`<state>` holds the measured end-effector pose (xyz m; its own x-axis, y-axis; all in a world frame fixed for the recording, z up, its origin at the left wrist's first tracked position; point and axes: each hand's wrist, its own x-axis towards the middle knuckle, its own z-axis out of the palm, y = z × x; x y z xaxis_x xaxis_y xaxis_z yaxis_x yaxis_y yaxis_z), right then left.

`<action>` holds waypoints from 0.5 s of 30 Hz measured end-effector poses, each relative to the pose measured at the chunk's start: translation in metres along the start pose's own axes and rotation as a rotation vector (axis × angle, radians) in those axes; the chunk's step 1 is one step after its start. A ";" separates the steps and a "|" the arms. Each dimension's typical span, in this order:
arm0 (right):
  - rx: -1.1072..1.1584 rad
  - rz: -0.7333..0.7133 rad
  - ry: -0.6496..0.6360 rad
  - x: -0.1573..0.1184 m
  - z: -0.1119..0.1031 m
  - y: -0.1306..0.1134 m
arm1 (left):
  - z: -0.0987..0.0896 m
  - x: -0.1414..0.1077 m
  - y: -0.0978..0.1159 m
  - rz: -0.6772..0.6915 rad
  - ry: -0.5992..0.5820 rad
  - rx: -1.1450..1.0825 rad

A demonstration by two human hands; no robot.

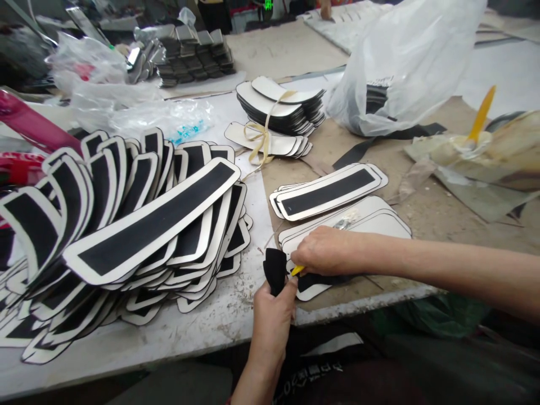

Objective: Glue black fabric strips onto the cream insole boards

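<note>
Well, my left grip is pinching a bent black strip between thumb and fingers, close to the front edge of the surface. My right grip is holding a small yellow tool, which is pointing at my left fingertips. I am guessing this strip is not finished, because it is standing up and not lying flat. My left arm is coming up from the bottom, and my right arm is lying nearly flat from the right side, knuckles up.

Under my right grip, a white piece is showing some black. Just behind it, plain white pieces are showing no black on top, so they are looking left to do. Past those, a little stack is wearing a flat black strip. Over to my left, a big heap is showing many black strips, so lots are looking done.
</note>
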<state>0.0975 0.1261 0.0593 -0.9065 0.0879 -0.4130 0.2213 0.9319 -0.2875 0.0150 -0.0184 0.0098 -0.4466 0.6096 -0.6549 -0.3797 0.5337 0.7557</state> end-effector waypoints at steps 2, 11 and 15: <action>-0.003 0.024 -0.010 -0.003 -0.002 -0.001 | 0.002 -0.001 0.000 0.019 0.019 0.014; 0.020 0.380 0.045 -0.105 0.003 0.029 | 0.002 0.003 -0.007 0.046 0.023 -0.002; 0.137 0.531 0.203 -0.143 0.019 0.048 | 0.002 0.003 -0.010 0.078 0.050 0.012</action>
<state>0.2451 0.1513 0.0880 -0.7063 0.6089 -0.3611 0.6966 0.6887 -0.2012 0.0191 -0.0204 0.0006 -0.5148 0.6198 -0.5923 -0.3321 0.4928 0.8043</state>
